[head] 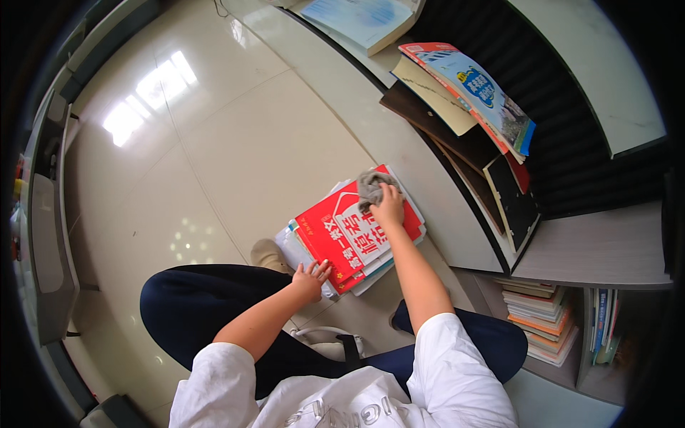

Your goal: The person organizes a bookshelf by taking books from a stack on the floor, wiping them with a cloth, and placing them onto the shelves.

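Observation:
A red-covered book point(332, 235) with large printed characters lies on top of a stack of books and papers point(369, 281) in front of me. My right hand point(389, 207) grips a crumpled grey cloth point(370, 187) and presses it on the cover near its far right corner. At the near left corner of the same cover rests my left hand point(311, 279), fingers spread, holding nothing. Sheets of differing sizes stick out around the stack's edges.
To the right, a low cabinet point(481, 235) carries a magazine point(481, 91), a dark picture frame or board point(511, 206) and an open book point(364, 21). Books point(540, 321) are piled on its lower shelf. My shoe point(270, 255) touches the stack's left side on the tiled floor point(241, 134).

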A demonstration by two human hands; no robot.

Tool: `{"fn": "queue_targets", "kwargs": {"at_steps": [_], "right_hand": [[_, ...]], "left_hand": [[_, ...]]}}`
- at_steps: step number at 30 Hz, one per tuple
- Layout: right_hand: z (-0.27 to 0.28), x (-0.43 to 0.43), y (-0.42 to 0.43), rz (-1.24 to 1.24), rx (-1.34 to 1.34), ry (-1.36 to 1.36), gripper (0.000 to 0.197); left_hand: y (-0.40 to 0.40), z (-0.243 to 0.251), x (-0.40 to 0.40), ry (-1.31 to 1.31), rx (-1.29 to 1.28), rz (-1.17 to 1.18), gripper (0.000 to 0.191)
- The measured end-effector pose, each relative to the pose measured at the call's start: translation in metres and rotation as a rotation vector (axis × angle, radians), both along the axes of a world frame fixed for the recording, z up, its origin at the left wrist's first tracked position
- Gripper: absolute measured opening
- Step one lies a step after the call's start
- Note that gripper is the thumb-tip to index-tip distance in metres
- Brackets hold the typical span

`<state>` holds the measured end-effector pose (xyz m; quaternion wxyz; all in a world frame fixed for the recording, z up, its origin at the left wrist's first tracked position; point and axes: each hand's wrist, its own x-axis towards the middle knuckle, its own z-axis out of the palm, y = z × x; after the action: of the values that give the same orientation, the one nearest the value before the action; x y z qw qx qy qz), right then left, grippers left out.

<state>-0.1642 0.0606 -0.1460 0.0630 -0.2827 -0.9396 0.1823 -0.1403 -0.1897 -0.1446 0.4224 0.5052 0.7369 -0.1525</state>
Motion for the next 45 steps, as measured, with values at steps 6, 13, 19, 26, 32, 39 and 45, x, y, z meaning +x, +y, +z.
{"fn": "queue_targets", "kwargs": {"at_steps": [6,13,19,26,32,39,45], "right_hand": [[-0.012,0.064,-0.015,0.014,0.09,-0.002,0.059],[-0.007,0.107,-0.103,0.265,-0.078,-0.011,0.06],[0.003,0.134,-0.119,0.24,-0.233,-0.071,0.054],[0.005,0.172,-0.076,-0.204,-0.292,0.063,0.043],[0.002,0.19,-0.02,-0.915,-1.011,0.433,0.038],[0.019,0.179,-0.028,-0.803,-1.163,0.497,0.023],[0.038,0.166,-0.032,-0.773,-1.115,0.571,0.018]], "left_hand": [[0.0,0.004,-0.001,-0.033,-0.048,0.01,0.081],[0.004,0.009,-0.003,-0.036,-0.077,0.01,0.08],[0.013,0.001,0.004,0.041,-0.249,-0.08,0.08],[0.029,-0.026,0.028,0.315,-0.169,0.007,0.069],[0.072,0.003,0.031,0.297,0.062,0.103,0.077],[0.084,-0.006,0.039,0.509,0.141,0.146,0.081],[0.074,0.001,0.028,0.593,0.214,0.018,0.054]]}}
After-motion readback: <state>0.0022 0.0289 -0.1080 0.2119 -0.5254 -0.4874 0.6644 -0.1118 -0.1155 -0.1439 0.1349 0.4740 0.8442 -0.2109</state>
